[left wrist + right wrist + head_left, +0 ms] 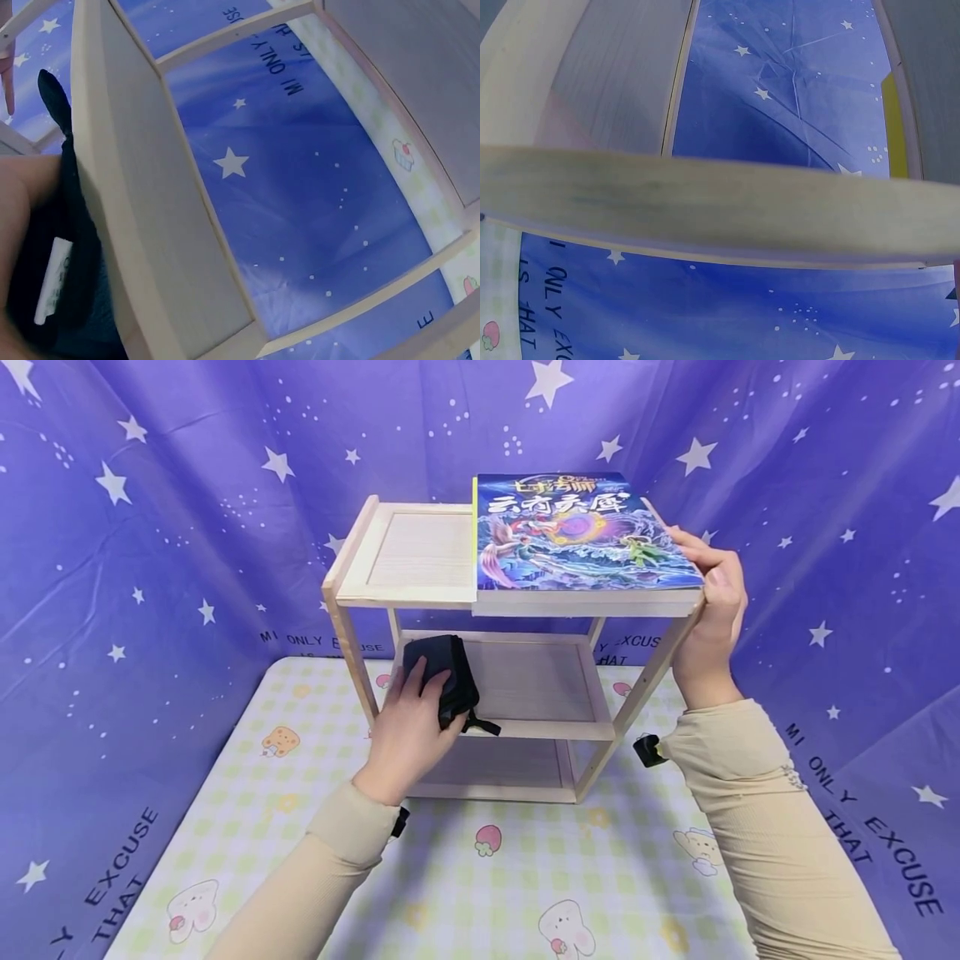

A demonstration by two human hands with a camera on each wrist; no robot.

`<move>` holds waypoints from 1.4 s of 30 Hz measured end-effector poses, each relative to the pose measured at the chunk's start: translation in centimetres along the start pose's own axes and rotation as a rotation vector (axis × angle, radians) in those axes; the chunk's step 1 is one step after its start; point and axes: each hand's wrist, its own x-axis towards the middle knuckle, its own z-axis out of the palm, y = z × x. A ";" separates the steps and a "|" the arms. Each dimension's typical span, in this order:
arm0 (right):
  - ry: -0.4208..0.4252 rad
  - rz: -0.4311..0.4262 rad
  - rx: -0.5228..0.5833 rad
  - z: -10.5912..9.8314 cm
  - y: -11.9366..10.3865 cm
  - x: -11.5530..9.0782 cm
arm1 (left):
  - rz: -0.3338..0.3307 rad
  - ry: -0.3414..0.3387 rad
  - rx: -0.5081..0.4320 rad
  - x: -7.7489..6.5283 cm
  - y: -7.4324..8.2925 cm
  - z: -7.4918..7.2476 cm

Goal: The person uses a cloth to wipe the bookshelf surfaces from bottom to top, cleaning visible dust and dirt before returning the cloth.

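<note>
My left hand point(412, 722) grips a small black zip pouch point(441, 672) with a short strap, fingers spread over its top and thumb at its near side. The pouch is at the left front of the middle board of a three-tier wooden shelf rack point(540, 681). A white tag point(54, 281) shows on the pouch in the left wrist view. Up at the rack's top right corner, my right hand point(712, 602) holds the side edge, right beside a colourful picture book point(577, 539) lying on the top board. The right wrist view shows only the rack's wooden frame point(720, 206), not the hand.
The rack stands on a table with a checked, cartoon-print cloth point(450, 893). Purple star-patterned curtain point(225, 485) encloses the back and both sides. Below the middle board lies a bottom board point(495, 764), and slanting legs point(637, 693) frame the open front.
</note>
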 end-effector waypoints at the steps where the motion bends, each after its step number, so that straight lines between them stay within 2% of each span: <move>1: 0.001 -0.002 0.006 0.0 0.0 0.0 | 0.000 -0.004 0.000 0.1 0.0 0.1; 6: 0.003 -0.006 0.014 -0.1 0.0 0.0 | 0.020 0.008 0.007 0.6 0.3 0.4; 10: 0.005 -0.003 0.004 -0.1 0.1 0.0 | 0.024 0.012 -0.022 0.8 0.6 0.6; 14: 0.010 -0.004 0.011 0.0 0.2 -0.1 | 0.011 -0.017 -0.058 0.9 1.2 0.9; 30: 0.008 -0.014 0.014 0.0 0.3 0.0 | 0.020 -0.117 -0.069 2.1 3.1 1.8; 42: 0.009 -0.004 0.024 0.1 0.2 0.0 | 0.058 -0.104 -0.061 2.9 4.4 2.9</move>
